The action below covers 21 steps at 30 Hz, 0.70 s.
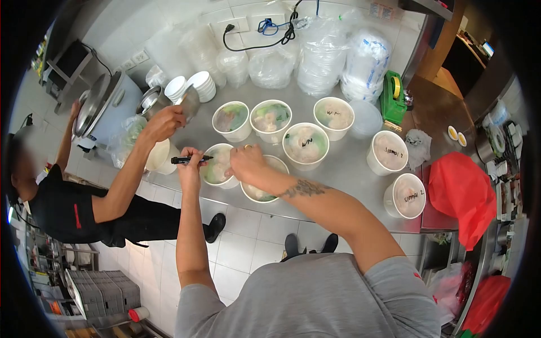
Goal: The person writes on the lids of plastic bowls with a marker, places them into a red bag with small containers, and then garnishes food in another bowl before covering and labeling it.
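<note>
My left hand (192,161) grips a black marker (181,160), its tip pointing right over a lidded soup bowl (217,174). Dumplings and greens show through that bowl's clear lid. My right hand (248,164) is closed at the bowl's right edge, fingers curled; what they hold, if anything, is hidden. Under my right wrist stands another filled bowl (265,191), partly covered by the hand. Just behind are a bowl marked "WN" (306,147) and two filled bowls (231,128) (271,125) whose lids show no writing.
Another "WN" bowl (333,121) and two bowls with longer writing (387,155) (406,197) stand rightward. Behind are bagged lids (321,56), a green tape dispenser (393,101) and a red bag (462,191). A co-worker's hand (164,124) reaches in near a large pot (115,104).
</note>
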Motion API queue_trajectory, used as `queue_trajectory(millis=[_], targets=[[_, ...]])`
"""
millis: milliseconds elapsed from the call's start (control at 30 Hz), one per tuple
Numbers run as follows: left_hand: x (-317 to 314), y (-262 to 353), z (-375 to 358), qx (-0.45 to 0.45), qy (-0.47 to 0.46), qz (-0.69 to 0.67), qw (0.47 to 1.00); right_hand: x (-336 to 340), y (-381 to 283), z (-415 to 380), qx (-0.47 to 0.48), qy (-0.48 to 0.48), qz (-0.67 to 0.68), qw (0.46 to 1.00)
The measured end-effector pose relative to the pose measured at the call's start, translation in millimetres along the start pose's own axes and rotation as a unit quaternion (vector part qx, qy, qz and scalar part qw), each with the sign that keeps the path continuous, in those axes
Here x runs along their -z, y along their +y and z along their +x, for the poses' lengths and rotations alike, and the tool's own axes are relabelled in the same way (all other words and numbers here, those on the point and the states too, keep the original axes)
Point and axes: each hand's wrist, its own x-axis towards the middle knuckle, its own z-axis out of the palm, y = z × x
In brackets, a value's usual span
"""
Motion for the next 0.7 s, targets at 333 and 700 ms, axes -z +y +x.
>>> queue_trajectory(millis=[333, 700], targets=[[0.1, -8.4, -1.5, -0.006, 0.024, 0.06, 0.998, -15.4, 35.2, 32.0, 0.002, 0.147, -0.031, 0.989], [-7.0, -3.9, -5.9, -0.011, 0.002, 0.142, 0.99, -20.5, 33.5, 16.1, -0.083, 0.093, 0.102, 0.987]])
